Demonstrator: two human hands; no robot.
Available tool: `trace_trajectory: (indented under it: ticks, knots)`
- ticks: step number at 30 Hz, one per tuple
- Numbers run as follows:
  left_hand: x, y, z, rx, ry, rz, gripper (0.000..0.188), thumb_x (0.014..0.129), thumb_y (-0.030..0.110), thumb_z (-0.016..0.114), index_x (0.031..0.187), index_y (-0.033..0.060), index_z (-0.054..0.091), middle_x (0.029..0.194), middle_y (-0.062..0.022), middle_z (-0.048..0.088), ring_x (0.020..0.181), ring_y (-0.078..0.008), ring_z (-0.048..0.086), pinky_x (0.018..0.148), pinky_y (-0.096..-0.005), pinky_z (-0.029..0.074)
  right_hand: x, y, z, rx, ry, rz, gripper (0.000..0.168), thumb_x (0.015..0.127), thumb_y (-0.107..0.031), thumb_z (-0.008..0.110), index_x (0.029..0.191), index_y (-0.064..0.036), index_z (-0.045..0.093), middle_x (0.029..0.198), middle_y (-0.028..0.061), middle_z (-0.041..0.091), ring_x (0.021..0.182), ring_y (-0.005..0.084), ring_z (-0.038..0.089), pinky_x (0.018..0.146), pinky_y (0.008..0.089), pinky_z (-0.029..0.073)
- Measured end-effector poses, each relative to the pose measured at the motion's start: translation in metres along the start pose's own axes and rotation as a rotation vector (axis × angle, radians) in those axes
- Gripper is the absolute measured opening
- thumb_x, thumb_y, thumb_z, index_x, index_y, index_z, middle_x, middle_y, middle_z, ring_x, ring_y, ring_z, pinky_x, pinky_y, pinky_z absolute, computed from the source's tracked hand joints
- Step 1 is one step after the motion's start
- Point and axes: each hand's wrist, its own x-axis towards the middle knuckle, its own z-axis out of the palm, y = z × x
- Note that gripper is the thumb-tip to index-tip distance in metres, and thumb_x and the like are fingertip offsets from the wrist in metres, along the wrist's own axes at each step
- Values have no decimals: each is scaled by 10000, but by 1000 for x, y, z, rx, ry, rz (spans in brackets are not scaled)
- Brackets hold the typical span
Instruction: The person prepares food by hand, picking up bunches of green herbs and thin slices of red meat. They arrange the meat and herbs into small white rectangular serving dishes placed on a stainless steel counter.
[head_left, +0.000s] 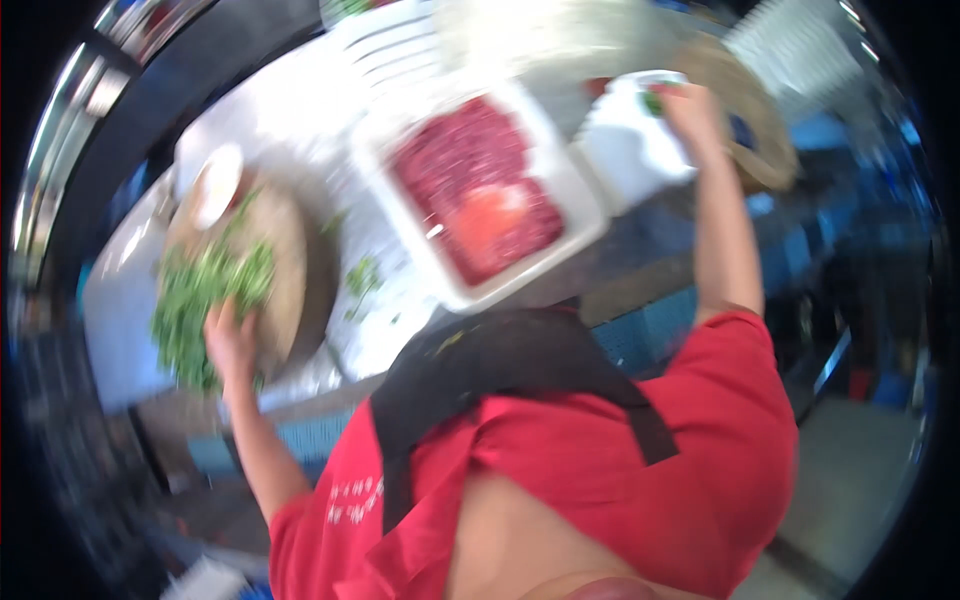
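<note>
At the left, a round wooden chopping block (289, 277) carries a heap of leafy greens (191, 292), some hanging over its near side. My left hand (231, 341) has its fingers in the stems of this heap. At the right, my right hand (691, 120) is at the rim of a white plastic container (630, 150). Something green (652, 103) shows at its fingertips; blur hides whether the fingers hold it. Between my hands stands a white rectangular tub (521, 277) of dark red raw meat (465, 161), with an orange-red patch (491, 217) on top.
A small white dish (217, 187) sits on the block's far edge. Loose green sprigs (364, 277) lie on the metal table (300, 105). Another round wooden block (765, 142) stands beyond my right hand, with stacked clear plastic trays (795, 52) behind it.
</note>
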Motion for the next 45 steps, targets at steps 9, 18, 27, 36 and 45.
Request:
trace_trajectory:
  ticks: [9,18,27,36,45]
  knots:
    - [-4,-5,13,-140,202,42,202,672,97,718,849,33,644,823,-107,578,841,-306,545,741,-384,446,-2,-18,-24,30,-85,-112,351,846,-368,600,967,-45,662,743,10,616,599,78,489,583,218,409]
    - [1,-16,6,-1,98,216,167,749,111,653,890,23,642,910,-105,580,869,-289,562,717,-360,470,-91,-194,22,301,-432,-427,223,866,-210,592,921,0,646,693,22,592,608,78,508,565,220,423]
    - [22,-40,-11,-526,-60,-343,148,792,138,626,836,-3,629,677,-24,592,585,-84,503,572,-246,424,-158,-290,95,384,-770,-885,101,815,-67,615,834,32,626,707,71,593,618,111,528,575,249,439]
    - [32,-62,-9,-1144,-187,-558,106,753,64,687,831,-2,657,719,-6,611,603,-57,490,542,-228,402,-243,-376,174,514,-878,-1231,135,789,-139,613,841,-15,625,749,126,609,701,289,598,628,356,485]
    - [36,-68,-5,-943,-243,-445,208,877,147,508,973,-21,584,758,-113,623,645,-158,549,627,-313,456,-292,-418,205,698,-529,-1227,210,755,-99,644,946,-17,608,775,94,581,658,258,593,575,330,489]
